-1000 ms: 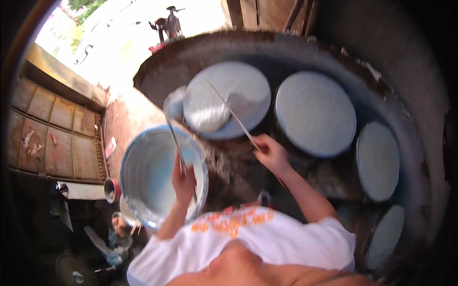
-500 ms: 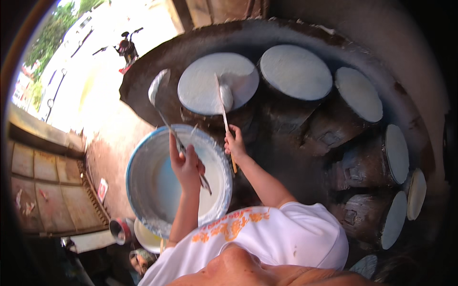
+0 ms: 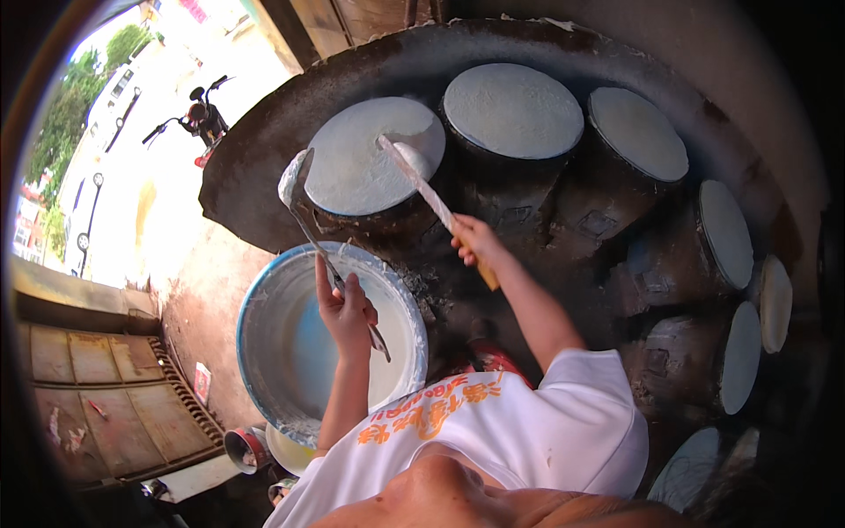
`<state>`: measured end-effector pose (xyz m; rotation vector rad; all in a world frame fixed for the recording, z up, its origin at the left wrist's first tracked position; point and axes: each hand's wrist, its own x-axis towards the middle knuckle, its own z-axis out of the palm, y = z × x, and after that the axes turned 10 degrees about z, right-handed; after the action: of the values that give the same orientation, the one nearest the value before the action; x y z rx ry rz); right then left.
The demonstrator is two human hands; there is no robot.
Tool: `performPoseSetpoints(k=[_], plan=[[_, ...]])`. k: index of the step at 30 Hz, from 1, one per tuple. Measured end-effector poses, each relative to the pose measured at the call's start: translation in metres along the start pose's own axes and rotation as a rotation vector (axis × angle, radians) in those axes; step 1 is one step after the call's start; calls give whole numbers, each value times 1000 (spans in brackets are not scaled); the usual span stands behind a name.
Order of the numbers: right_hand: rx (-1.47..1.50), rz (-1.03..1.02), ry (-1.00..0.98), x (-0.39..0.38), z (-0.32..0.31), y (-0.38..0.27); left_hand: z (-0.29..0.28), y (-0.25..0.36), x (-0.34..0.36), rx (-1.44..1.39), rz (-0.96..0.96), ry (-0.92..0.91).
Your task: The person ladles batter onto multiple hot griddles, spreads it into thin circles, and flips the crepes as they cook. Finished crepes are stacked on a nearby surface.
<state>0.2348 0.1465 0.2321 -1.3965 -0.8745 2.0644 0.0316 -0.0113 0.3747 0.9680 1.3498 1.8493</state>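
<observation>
My left hand (image 3: 346,315) is closed around the handle of a long ladle (image 3: 308,227), whose bowl is coated with white batter. It hovers over a large blue tub (image 3: 257,365) with pale batter inside and smeared walls. A flat wooden-handled spreader (image 3: 427,190) is gripped in my right hand (image 3: 476,241). The spreader's white blade lies across the near round griddle (image 3: 339,167), beside a small mound of batter (image 3: 413,157). White batter covers most of that griddle, and a greyer patch shows at its right side.
More round griddles on dark drum stoves curve to the right, among them a white-covered one (image 3: 513,110) and another (image 3: 638,132). A dark curved metal rim (image 3: 255,167) runs behind them. At left are a motorbike (image 3: 204,119), a tiled metal panel (image 3: 97,396) and a red can (image 3: 246,449).
The spreader has swung so its handle points further right, and my right hand has moved right with it. The ladle stays over the tub. The whole view has shifted slightly.
</observation>
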Motion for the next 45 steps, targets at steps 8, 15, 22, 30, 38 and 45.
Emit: performPoseSetpoints(k=[8, 15, 22, 30, 38, 45], plan=[[-228, -155, -120, 40, -23, -61, 60, -35, 31, 50, 8, -34], [-369, -109, 52, 81, -63, -95, 114, -51, 66, 104, -59, -53], [-892, -575, 517, 67, -54, -130, 143, -65, 75, 146, -109, -78], [-1131, -736, 373, 87, -39, -96, 180, -106, 126, -326, -458, -98], [-1134, -693, 427, 60, -149, -93, 192, -81, 152, -924, -767, 83], [-1308, -601, 234, 59, -136, -120, 167, -92, 178, -1209, -959, 132]])
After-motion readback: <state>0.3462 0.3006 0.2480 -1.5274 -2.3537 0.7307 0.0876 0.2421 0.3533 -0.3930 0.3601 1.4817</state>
